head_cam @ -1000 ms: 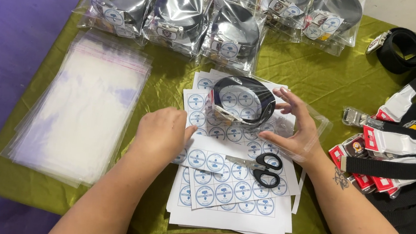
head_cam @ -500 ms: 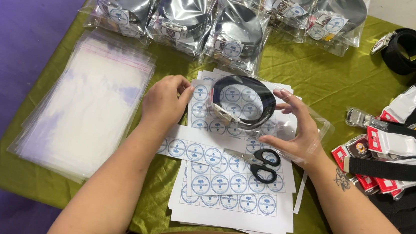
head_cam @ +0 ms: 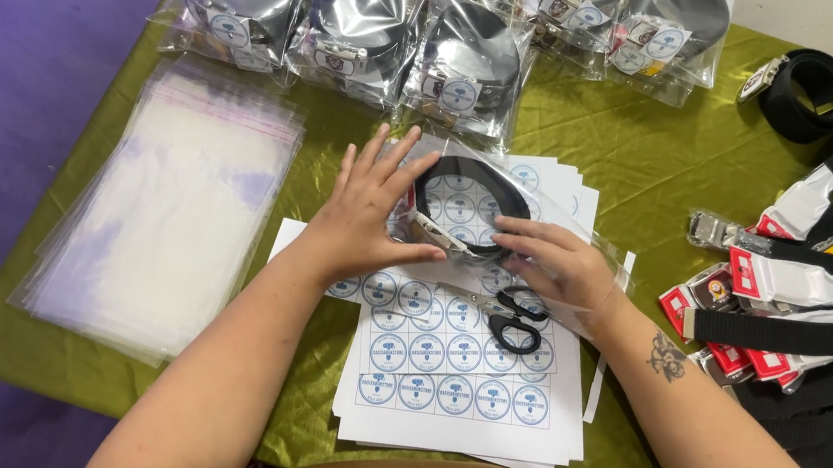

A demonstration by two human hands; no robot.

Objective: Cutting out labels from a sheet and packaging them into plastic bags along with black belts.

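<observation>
Place: small packing workshop | signs: green cloth table [head_cam: 635,153], row of bagged belts [head_cam: 462,62], pile of empty clear bags [head_cam: 167,212], round-sticker sheets [head_cam: 453,388], loose black belts [head_cam: 810,329]

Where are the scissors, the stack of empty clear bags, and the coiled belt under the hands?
scissors [head_cam: 514,323], head view, black handle loops.
empty clear bags [head_cam: 173,208], head view, stack's middle.
coiled belt [head_cam: 472,174], head view, top curve.

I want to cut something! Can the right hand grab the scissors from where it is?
Probably yes. The scissors lie in the open on the sticker sheets, right beside the right hand, with nothing over them. That hand is pressing on the bagged belt, though, so it would have to let go first.
</observation>
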